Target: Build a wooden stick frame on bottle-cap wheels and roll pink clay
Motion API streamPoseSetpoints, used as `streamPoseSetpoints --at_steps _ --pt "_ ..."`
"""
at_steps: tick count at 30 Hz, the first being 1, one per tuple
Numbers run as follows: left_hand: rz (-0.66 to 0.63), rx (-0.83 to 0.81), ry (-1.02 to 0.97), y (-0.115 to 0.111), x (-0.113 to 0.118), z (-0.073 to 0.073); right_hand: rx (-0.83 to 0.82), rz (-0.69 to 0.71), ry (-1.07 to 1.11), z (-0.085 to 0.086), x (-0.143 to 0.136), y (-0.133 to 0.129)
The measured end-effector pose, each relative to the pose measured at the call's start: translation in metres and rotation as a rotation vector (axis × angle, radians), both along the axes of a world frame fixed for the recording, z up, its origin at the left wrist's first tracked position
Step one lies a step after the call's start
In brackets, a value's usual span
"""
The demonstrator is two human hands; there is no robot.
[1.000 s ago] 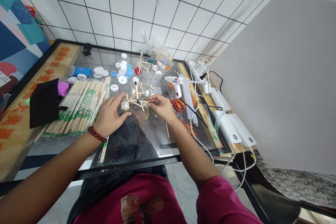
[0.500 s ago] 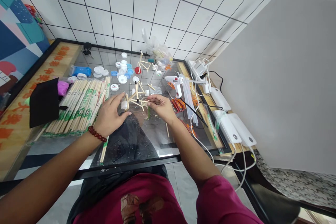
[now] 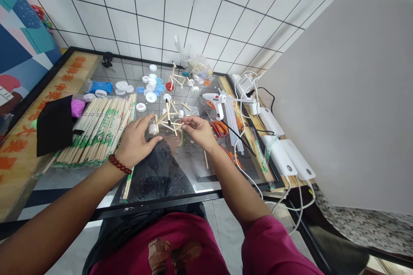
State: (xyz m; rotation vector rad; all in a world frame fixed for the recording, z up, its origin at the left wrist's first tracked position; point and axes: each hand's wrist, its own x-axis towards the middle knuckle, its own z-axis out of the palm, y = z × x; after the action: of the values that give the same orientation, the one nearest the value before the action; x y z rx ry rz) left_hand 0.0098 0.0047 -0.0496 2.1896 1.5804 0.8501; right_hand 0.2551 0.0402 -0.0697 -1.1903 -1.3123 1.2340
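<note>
A small frame of glued wooden sticks point(image 3: 163, 118) with white bottle caps on it stands on the glass tabletop between my hands. My left hand point(image 3: 137, 137), with a dark red bead bracelet, is at its left side. The thumb and forefinger are spread around a white bottle cap point(image 3: 152, 129); whether they touch it I cannot tell. At the right, my right hand point(image 3: 198, 131) pinches the end of a thin wooden stick point(image 3: 178, 124) at the frame's lower part. One thicker stick with dark ends point(image 3: 168, 111) rises from the frame.
Bundled wrapped chopsticks point(image 3: 97, 131) lie left, partly under a black sheet point(image 3: 54, 124). Loose bottle caps point(image 3: 151, 97) and another stick frame point(image 3: 177, 79) are behind. On the right are a glue gun point(image 3: 215, 102), glue sticks point(image 3: 231, 120), red-handled scissors point(image 3: 219, 129) and white cables point(image 3: 240, 137).
Almost nothing differs. My right hand and the stick frame have shifted very slightly; both hands keep the same pose.
</note>
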Motion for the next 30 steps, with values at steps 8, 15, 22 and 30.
streamPoseSetpoints --at_steps 8,15,22,30 --pt "0.0 -0.008 -0.01 -0.0002 -0.0009 0.0006 -0.015 -0.007 0.007 -0.0002 -0.0013 -0.0002" --pt "-0.007 0.009 -0.026 -0.0003 -0.0009 -0.0005 -0.011 0.002 0.002 0.0043 -0.0021 -0.0028" --pt "-0.014 -0.014 -0.023 -0.0013 0.0005 0.0029 -0.011 -0.011 0.005 0.0061 -0.003 -0.0038" --pt "-0.012 0.016 -0.034 -0.0025 -0.0005 0.0015 -0.034 -0.009 0.02 0.0023 -0.0011 -0.002"
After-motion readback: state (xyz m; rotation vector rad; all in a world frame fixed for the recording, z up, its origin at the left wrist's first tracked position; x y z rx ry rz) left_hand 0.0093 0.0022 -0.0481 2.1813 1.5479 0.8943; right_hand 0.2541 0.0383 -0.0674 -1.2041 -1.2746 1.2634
